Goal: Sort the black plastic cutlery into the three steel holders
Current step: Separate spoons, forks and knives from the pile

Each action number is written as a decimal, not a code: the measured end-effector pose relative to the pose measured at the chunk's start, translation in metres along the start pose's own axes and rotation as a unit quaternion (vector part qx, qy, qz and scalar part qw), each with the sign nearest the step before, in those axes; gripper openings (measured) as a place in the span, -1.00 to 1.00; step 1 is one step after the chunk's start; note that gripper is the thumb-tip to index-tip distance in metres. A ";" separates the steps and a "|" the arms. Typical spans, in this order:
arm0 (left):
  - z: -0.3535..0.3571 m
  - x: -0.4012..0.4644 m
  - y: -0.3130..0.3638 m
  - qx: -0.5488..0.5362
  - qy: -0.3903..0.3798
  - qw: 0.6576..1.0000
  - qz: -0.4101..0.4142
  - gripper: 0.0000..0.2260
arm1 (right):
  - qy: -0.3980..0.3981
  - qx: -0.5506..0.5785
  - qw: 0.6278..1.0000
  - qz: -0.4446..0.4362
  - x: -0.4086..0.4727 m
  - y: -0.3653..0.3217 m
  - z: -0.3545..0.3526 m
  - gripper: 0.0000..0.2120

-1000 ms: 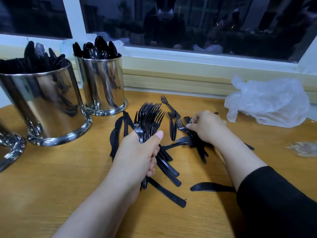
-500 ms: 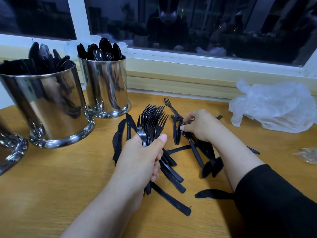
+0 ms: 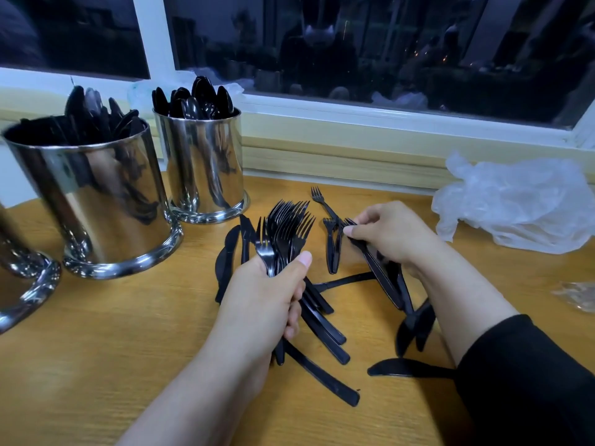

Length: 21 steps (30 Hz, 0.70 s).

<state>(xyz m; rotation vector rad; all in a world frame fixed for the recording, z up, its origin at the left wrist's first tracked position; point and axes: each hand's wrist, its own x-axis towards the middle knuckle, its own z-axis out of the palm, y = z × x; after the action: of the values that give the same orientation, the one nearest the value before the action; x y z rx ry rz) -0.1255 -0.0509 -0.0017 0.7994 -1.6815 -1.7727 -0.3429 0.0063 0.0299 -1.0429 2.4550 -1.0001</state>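
Note:
My left hand point(image 3: 267, 300) grips a bundle of black plastic forks point(image 3: 286, 230), tines fanned upward. My right hand point(image 3: 392, 236) pinches a few more pieces of black cutlery point(image 3: 383, 278) lifted off the table, a fork head at my fingertips and knife blades hanging below. Loose black knives point(image 3: 325, 378) and forks point(image 3: 331, 249) lie scattered on the wooden table point(image 3: 128, 333) between my hands. A steel holder point(image 3: 203, 162) at the back holds spoons. A larger steel holder point(image 3: 93, 194) to its left holds black cutlery. Only the base of a third steel holder point(image 3: 22, 284) shows at the left edge.
A crumpled clear plastic bag point(image 3: 518, 201) lies at the right by the window sill point(image 3: 386, 123). A small clear wrapper point(image 3: 576, 294) sits at the far right edge. A lone knife point(image 3: 405, 370) lies near my right sleeve.
My right hand has gathered pieces from the pile and lifted them, so their ends now hang above the table. My left hand keeps its fork bundle nearly still.

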 end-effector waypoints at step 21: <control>-0.004 -0.001 0.007 -0.123 -0.020 0.991 -0.042 -0.73 | -0.057 0.154 0.977 -0.136 -0.031 -0.054 0.013 -0.71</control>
<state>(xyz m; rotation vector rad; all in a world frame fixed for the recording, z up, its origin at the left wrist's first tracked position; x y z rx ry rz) -0.1220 -0.0536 0.0051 0.7371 -1.4341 -2.0176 -0.2873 -0.0049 0.0579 -1.3055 2.0180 -1.3127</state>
